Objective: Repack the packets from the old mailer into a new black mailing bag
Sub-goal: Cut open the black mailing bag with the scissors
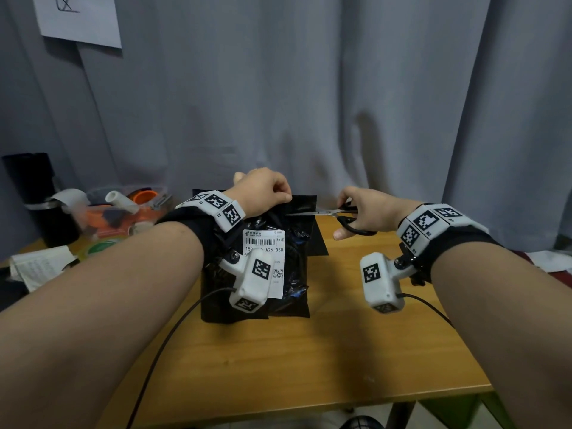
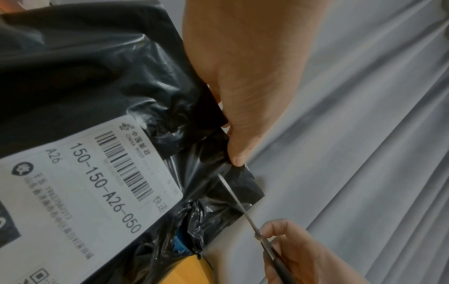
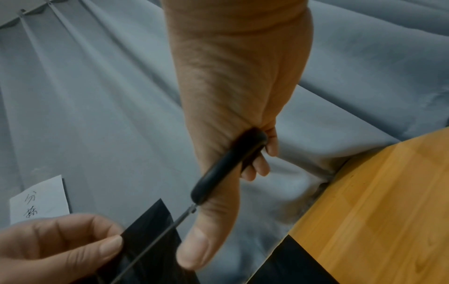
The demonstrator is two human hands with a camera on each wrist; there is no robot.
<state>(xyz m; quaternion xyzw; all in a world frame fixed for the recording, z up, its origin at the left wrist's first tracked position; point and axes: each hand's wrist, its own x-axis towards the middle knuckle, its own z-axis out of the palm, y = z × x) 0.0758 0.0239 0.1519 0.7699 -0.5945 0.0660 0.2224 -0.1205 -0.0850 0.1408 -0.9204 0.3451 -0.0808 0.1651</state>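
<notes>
Two hands work mid-frame over my worktop: the old mailer stands there, my left hand pinching its top edge, my right hand gripping scissors partway into it. I judge the opening cut underway; next, keep snipping across, clear of packets.

Looks like a makeshift packing corner in someone's room: small wooden table shoved against a grey curtain, handwritten paper note pinned up, clear tub of tape rolls and clutter on the side.
</notes>
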